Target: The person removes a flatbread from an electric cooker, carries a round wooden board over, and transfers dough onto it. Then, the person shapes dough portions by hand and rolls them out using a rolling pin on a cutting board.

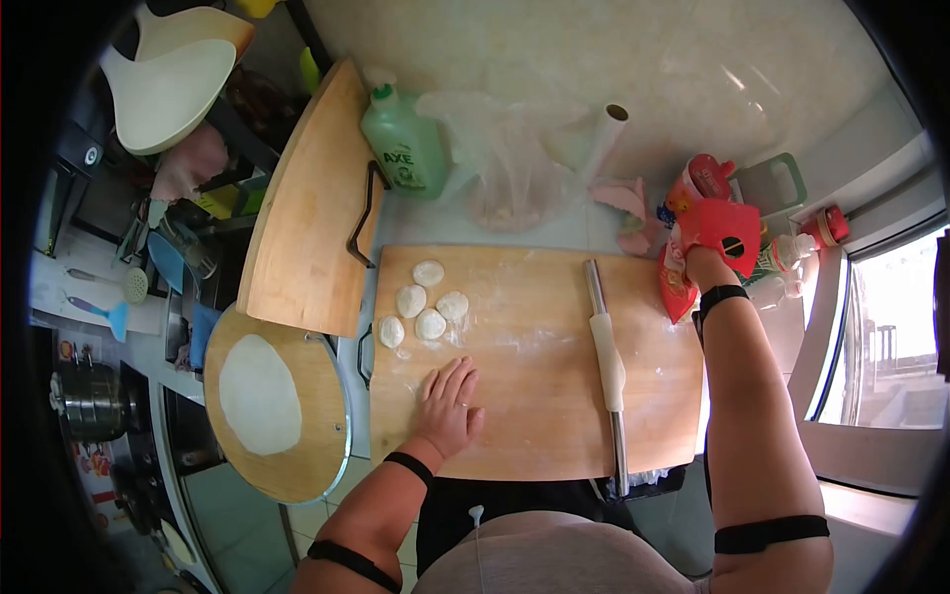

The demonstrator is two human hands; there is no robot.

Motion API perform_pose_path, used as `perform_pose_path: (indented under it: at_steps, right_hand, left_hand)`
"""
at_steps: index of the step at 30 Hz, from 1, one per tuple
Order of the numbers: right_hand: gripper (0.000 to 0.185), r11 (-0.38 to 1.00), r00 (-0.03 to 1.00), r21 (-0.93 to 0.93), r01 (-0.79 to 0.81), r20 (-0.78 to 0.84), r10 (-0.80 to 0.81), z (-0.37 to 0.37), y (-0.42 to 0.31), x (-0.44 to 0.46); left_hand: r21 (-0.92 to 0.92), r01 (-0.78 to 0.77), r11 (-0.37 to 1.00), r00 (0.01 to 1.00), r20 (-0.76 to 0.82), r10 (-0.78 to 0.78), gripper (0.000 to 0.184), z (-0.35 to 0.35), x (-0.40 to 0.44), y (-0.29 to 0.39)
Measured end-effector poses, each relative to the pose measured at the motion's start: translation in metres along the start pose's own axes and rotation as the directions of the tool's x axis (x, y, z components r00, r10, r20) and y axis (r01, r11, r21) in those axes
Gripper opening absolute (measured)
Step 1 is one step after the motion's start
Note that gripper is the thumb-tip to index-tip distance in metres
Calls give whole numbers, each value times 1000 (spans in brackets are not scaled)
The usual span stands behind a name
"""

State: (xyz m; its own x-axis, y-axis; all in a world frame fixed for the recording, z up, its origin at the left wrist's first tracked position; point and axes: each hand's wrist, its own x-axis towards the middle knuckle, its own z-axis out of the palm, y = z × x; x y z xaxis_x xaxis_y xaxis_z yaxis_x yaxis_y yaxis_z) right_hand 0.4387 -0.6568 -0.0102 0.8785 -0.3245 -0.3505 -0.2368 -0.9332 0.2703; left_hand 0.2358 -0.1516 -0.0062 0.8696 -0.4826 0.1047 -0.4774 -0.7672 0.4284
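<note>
Floured wooden board (534, 396): left hand (450, 408) flat, right hand (705, 265) in red bag (677, 285)

On the wooden board's near left part, the left hand lies palm-down, fingers extended. At its far right corner, the right hand's fingers are hidden in the red bag; whether they grip, I cannot tell. Five dough pieces (429, 324) cluster far left; a rolling pin (608, 366) crosses its right part.
</note>
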Motion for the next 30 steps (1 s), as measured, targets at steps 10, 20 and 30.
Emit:
perform_pose_path:
  at_steps: [10, 20, 30]
  right_hand:
    - [17, 982, 904, -161, 96, -398, -154, -32, 47, -76]
    - [12, 516, 777, 619, 592, -608, -162, -66, -103, -257]
    - [20, 587, 798, 628, 511, -601, -52, 26, -134, -287]
  left_hand:
    - [-2, 5, 1000, 1000, -8, -5, 60, 3, -3, -2]
    - [11, -14, 1000, 1000, -12, 14, 61, 2, -4, 1]
    - [17, -29, 999, 1000, 11, 29, 59, 12, -1, 15]
